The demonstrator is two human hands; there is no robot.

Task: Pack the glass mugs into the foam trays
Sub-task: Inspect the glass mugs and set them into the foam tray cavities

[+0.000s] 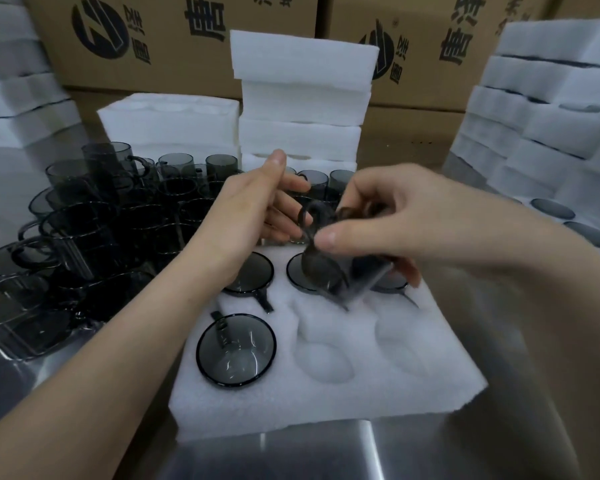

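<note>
Two bare hands meet over a white foam tray (326,393) on a steel table (430,455) in the head view. At centre, the right hand (406,216) grasps a smoky glass mug (340,271), fingers on its sides and thumb across its front. This mug is tilted, its handle (309,216) up toward 11 o'clock, its lower edge just above the tray's middle; motion blur hides whether it touches the foam. The left hand (253,213) sits at 10 o'clock from that mug with fingers loosely curled near the handle, holding nothing that I can make out.

Four pockets of the tray are filled: one mug (236,351) at 7 o'clock, one (253,275) under the left wrist, one (302,278) behind the held mug, and one (392,282) partly hidden beneath the right hand. Two pockets at 5 o'clock, (326,362) and (399,341), hold nothing.

Many loose mugs (94,230) crowd the table from 9 to 11 o'clock, some stacked. Foam stacks stand at 12 o'clock (302,98), 2 o'clock (548,109) and 10 o'clock (18,84). Printed cardboard boxes (174,39) line the back.
</note>
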